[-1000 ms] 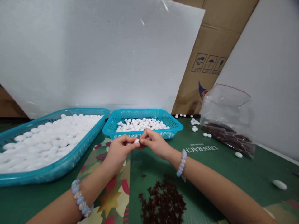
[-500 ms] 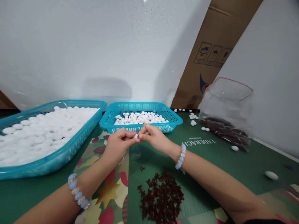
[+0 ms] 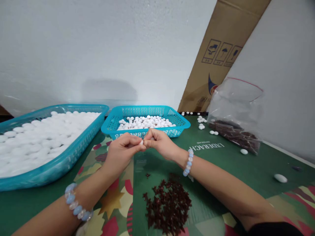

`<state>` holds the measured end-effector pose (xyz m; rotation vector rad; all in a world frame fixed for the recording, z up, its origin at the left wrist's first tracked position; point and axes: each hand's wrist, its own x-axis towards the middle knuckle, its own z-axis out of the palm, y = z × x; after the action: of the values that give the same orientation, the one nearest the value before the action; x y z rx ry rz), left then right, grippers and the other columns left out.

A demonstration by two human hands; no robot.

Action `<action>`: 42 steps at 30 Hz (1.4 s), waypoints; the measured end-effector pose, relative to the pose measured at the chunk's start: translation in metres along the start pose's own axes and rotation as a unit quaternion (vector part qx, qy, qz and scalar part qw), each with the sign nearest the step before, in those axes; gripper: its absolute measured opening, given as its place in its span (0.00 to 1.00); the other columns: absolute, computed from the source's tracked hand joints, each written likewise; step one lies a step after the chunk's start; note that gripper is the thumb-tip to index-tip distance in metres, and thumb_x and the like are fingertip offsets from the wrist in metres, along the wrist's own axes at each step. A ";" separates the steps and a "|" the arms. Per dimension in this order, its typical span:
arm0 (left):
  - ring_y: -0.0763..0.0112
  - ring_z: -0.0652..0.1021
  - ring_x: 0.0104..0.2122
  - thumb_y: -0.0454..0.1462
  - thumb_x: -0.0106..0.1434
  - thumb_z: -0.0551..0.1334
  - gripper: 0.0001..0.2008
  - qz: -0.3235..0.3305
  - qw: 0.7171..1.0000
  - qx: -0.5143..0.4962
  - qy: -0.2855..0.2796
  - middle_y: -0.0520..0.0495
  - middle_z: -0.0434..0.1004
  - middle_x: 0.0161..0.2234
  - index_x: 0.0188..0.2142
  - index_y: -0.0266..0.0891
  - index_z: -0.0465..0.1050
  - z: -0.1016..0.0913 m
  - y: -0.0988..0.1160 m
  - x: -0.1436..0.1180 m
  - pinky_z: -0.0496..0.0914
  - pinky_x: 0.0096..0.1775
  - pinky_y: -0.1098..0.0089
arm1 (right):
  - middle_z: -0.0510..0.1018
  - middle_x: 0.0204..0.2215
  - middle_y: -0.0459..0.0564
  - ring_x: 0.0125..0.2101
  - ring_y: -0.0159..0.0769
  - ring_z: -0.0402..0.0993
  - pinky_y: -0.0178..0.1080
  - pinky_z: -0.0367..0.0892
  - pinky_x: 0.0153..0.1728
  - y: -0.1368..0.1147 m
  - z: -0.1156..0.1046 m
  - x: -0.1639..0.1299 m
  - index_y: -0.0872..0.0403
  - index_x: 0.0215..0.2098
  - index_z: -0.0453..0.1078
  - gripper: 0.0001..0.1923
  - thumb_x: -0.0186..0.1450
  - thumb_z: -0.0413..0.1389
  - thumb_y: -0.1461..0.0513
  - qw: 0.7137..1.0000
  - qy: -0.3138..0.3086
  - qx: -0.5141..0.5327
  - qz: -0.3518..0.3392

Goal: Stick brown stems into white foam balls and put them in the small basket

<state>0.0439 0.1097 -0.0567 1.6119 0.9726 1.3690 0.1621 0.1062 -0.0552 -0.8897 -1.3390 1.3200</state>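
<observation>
Just in front of the small basket (image 3: 145,113), the left hand (image 3: 123,152) and right hand (image 3: 157,142) still pinch one white bead (image 3: 141,142) between fingertips, grip narrow, barely shifted from a second ago, so the fiddling goes on above the dark pile (image 3: 168,205).

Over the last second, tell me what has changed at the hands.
Little changed. The left hand and right hand remain pressed together, pinching the same small white bead in front of the small blue basket. Only the camera shifted. The dark brown pile and plastic bag stayed put.
</observation>
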 end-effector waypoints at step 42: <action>0.76 0.66 0.20 0.31 0.39 0.60 0.03 0.039 0.996 -0.018 -0.072 0.52 0.67 0.18 0.16 0.40 0.70 -0.010 0.017 0.011 0.59 0.22 0.75 | 0.66 0.09 0.38 0.12 0.21 0.64 0.26 0.61 0.16 -0.019 0.003 -0.002 0.57 0.12 0.57 0.11 0.46 0.51 0.75 0.998 0.024 0.045 -0.033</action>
<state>0.0362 0.1139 -0.0359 1.7111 0.8031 1.2946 0.1630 0.1007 -0.0365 -0.8034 -1.2515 1.2908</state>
